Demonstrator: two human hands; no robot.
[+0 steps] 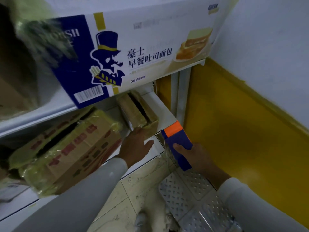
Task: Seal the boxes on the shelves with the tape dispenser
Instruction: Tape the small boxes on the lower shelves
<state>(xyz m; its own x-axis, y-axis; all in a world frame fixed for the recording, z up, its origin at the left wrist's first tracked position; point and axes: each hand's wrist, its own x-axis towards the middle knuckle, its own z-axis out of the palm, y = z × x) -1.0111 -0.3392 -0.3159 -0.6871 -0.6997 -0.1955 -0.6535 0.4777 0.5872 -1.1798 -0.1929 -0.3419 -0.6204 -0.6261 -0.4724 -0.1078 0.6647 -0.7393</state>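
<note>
1. Two hands in play: the right hand (187,154) is wrapped around the blue and orange tape dispenser (178,143), whose orange nose points at the shelf edge.
2. Just left of that grip, the left hand (136,144) rests on the small brown box (135,109), fingers fairly straight, steadying it more than gripping.
3. That box's top seam looks dark and open, so probably not sealed yet.
4. Further left, the big brown box (66,148) already wears yellowish tape.
5. Above, the white bread box (133,52) shows a tape strip too.
</note>
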